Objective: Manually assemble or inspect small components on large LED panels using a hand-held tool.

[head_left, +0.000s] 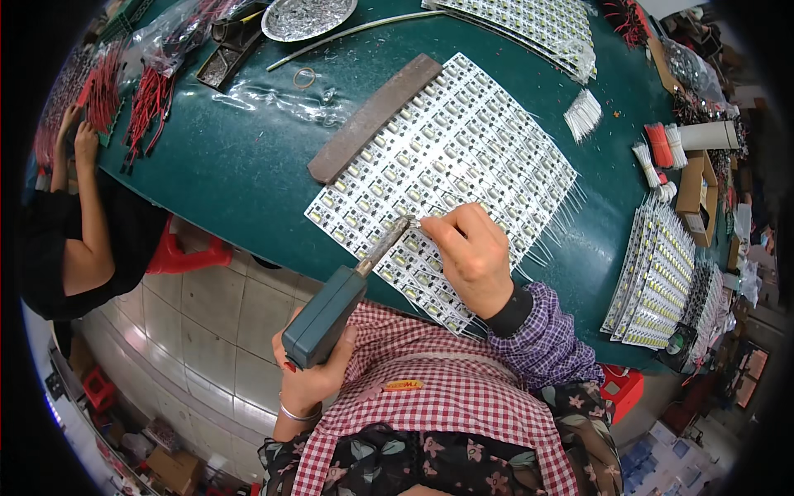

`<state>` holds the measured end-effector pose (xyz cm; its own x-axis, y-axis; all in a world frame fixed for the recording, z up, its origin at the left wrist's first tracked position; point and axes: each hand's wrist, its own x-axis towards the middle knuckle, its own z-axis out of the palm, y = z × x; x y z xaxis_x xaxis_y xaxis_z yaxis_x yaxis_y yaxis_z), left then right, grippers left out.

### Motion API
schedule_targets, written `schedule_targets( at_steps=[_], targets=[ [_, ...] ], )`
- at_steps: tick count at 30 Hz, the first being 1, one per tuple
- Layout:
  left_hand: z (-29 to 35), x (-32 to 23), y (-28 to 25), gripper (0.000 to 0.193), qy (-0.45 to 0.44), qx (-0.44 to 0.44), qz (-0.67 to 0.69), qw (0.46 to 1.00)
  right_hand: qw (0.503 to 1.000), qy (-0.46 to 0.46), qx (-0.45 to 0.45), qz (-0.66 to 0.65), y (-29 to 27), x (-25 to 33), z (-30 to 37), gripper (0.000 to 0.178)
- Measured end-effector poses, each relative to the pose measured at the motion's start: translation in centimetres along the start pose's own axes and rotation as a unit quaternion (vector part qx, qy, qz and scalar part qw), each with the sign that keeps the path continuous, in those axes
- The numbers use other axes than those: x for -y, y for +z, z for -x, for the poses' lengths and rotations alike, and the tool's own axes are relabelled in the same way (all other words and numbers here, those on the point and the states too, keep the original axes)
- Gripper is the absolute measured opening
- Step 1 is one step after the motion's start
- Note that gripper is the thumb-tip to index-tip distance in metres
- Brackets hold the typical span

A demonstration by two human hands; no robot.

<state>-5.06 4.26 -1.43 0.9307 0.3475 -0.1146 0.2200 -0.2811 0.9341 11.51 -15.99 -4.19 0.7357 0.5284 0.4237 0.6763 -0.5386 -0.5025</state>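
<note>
A panel of white LED circuit boards point(451, 136) lies slanted on the green table, with thin white wires along its right part. My left hand point(318, 376) is wrapped round the dark green handle of a soldering gun point(327, 318). Its metal tip points up and right onto the panel's lower left part. Right beside the tip, my right hand point(475, 260) pinches thumb and forefinger together over the boards. What lies between those fingertips is too small to make out. A brown flat bar point(376, 120) rests along the panel's upper left edge.
A silver dish point(308, 16) and an open metal box point(227, 54) stand at the back. More LED panels point(529, 29) lie at the far side, others point(653, 277) at right near white wire bundles point(584, 116). At left, another person's hands point(83, 140) handle red wires point(103, 87).
</note>
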Motion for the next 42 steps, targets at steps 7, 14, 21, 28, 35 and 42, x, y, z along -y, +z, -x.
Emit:
schedule_targets(
  at_steps=[7, 14, 21, 28, 35, 42],
  targets=[
    [0.0, -0.4, -0.1, 0.02, 0.011, -0.015, -0.008, 1.0, 1.0, -0.004, 0.005, -0.009, -0.1, 0.1, -0.3, 0.025],
    [0.8, 0.2, -0.3, 0.022, -0.031, -0.03, -0.007, 0.999, 1.0, -0.001, 0.007, -0.004, -0.1, 0.1, -0.2, 0.024],
    [1.2, 0.6, 0.0, 0.02, -0.017, -0.053, -0.019, 0.998, 0.999, -0.018, -0.012, 0.03, -0.5, 0.8, -0.3, 0.025],
    [0.8, 0.1, -0.3, 0.021, -0.008, -0.04, -0.018, 0.999, 0.998, -0.053, -0.02, 0.041, -0.3, 1.5, 0.3, 0.028],
    [1.1, 0.1, -0.4, 0.021, -0.033, -0.03, 0.007, 0.999, 0.998, -0.049, -0.016, 0.041, 0.4, 1.3, 0.6, 0.026],
    [0.5, 0.3, -0.3, 0.02, 0.025, -0.011, -0.003, 1.0, 0.997, -0.057, -0.014, 0.042, 0.5, 1.3, 0.7, 0.026]
  ],
)
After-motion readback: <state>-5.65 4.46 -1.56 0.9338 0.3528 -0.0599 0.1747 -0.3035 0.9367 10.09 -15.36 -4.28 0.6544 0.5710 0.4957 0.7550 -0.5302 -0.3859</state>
